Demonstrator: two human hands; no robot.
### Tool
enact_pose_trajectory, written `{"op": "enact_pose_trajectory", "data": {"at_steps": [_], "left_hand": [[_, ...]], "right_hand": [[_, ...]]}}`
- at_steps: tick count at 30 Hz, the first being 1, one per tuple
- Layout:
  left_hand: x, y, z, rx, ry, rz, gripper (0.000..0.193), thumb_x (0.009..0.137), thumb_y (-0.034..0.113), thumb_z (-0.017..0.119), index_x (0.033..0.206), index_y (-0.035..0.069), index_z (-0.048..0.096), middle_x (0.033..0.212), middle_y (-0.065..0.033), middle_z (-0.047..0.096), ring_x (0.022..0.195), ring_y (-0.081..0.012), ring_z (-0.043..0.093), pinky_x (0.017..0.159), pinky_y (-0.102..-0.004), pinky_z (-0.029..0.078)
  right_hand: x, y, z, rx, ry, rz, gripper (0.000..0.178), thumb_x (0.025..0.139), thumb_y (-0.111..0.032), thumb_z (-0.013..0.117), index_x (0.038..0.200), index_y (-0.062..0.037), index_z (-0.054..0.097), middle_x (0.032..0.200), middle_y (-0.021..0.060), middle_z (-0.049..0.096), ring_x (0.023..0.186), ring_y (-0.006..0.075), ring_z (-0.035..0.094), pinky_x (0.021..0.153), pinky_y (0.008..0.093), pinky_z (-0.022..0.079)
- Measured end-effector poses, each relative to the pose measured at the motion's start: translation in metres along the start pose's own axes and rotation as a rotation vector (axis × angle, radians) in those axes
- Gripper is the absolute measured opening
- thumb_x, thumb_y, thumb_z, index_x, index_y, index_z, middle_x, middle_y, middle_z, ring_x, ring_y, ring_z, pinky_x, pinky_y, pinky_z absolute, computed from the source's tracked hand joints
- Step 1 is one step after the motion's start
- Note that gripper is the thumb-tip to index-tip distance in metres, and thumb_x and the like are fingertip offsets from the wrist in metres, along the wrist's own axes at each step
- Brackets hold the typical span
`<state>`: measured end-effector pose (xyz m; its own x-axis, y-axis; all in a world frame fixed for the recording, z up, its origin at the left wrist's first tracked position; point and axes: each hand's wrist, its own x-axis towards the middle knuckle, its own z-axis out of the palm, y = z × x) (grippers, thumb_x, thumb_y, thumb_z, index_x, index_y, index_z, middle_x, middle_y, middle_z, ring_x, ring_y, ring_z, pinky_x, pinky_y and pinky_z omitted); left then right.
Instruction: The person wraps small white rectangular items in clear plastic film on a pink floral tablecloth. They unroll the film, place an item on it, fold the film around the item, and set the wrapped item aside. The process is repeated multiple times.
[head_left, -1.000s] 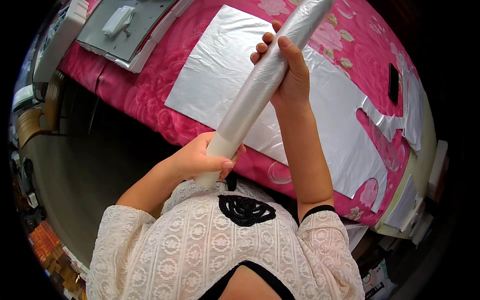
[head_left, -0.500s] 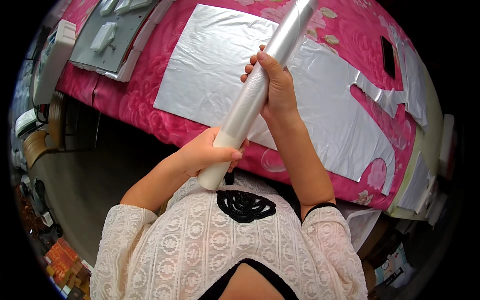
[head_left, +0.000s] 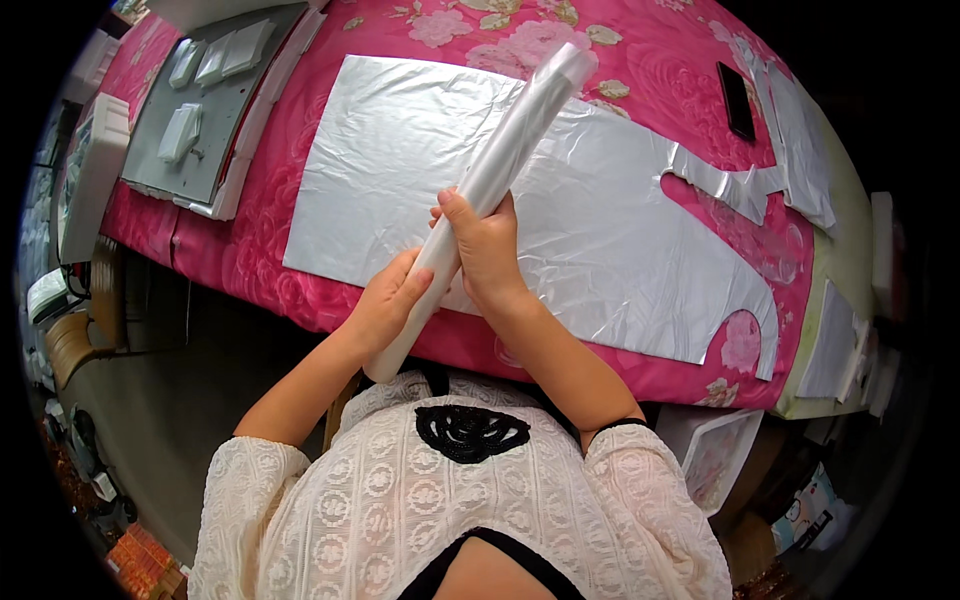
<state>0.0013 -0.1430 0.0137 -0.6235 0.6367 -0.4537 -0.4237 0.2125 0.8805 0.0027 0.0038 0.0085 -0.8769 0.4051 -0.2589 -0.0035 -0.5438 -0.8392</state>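
Note:
A long roll of clear plastic film [head_left: 505, 150] slants up and away to the right in front of me, its near end close to my waist. My left hand [head_left: 392, 298] is wrapped round its lower part. Just above, my right hand [head_left: 482, 245] grips the roll near its middle, thumb on top. Beneath and beyond it a silvery plastic sheet [head_left: 350, 160] lies spread on the table, wrinkled, with curved cut-outs at its right end. The roll hides part of the sheet.
A pink flowered cloth [head_left: 240, 260] covers the table. At the back left, a grey board [head_left: 215, 105] carries several small white packets [head_left: 180, 133]. A black phone [head_left: 736, 100] lies at the far right, beside another silvery piece [head_left: 800, 150]. Below the right edge sits a white bin [head_left: 730, 455].
The roll has come lower and nearer to me, and my right hand is now closer to my left. My view has shifted slightly.

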Motion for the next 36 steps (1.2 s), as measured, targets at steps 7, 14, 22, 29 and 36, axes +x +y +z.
{"op": "enact_pose_trajectory", "data": {"at_steps": [7, 14, 22, 29, 36], "left_hand": [[-0.031, -0.023, -0.022, -0.056, -0.218, -0.298, 0.072, 0.072, 0.058, 0.068, 0.116, 0.004, 0.052, 0.076, -0.0038, 0.056, 0.064, -0.0122, 0.056, 0.055, -0.0262, 0.048], [-0.061, -0.035, -0.034, -0.171, -0.227, -0.456, 0.048, 0.078, 0.042, 0.070, 0.102, 0.005, 0.050, 0.077, -0.0042, 0.056, 0.066, -0.0124, 0.055, 0.057, -0.0286, 0.048], [-0.064, -0.035, -0.033, -0.164, -0.227, -0.434, 0.045, 0.078, 0.037, 0.071, 0.101, 0.005, 0.050, 0.077, -0.0034, 0.055, 0.065, -0.0114, 0.054, 0.058, -0.0279, 0.048], [-0.066, -0.040, -0.037, -0.194, -0.295, -0.352, 0.054, 0.079, 0.047, 0.066, 0.108, 0.004, 0.051, 0.084, -0.0068, 0.061, 0.067, -0.0120, 0.057, 0.060, -0.0261, 0.049], [-0.090, -0.061, -0.074, -0.230, -0.402, -0.526, 0.062, 0.078, 0.049, 0.067, 0.116, 0.002, 0.051, 0.090, -0.0091, 0.063, 0.073, -0.0135, 0.060, 0.066, -0.0269, 0.051]], "right_hand": [[0.069, -0.032, -0.063, 0.038, 0.037, 0.042, 0.045, 0.081, -0.019, 0.069, 0.113, 0.0005, 0.045, 0.098, 0.0085, 0.057, 0.081, 0.0152, 0.058, 0.074, 0.0290, 0.050], [0.090, -0.081, -0.108, -0.619, -0.080, 0.087, 0.034, 0.083, -0.030, 0.067, 0.101, -0.0015, 0.060, 0.083, 0.0005, 0.061, 0.067, 0.0044, 0.051, 0.058, 0.0180, 0.041], [0.091, -0.080, -0.094, -0.779, -0.454, 0.348, 0.024, 0.082, -0.028, 0.067, 0.086, -0.0048, 0.064, 0.068, -0.0020, 0.057, 0.059, 0.0045, 0.049, 0.051, 0.0188, 0.037], [0.087, -0.084, -0.099, -0.783, -0.496, 0.263, 0.019, 0.083, -0.023, 0.066, 0.078, -0.0055, 0.064, 0.065, -0.0029, 0.054, 0.058, 0.0048, 0.046, 0.054, 0.0200, 0.037], [0.134, -0.113, -0.191, -0.968, -0.059, -0.092, 0.020, 0.083, -0.019, 0.065, 0.083, 0.0008, 0.065, 0.069, -0.0021, 0.057, 0.060, 0.0044, 0.046, 0.053, 0.0226, 0.036]]}}
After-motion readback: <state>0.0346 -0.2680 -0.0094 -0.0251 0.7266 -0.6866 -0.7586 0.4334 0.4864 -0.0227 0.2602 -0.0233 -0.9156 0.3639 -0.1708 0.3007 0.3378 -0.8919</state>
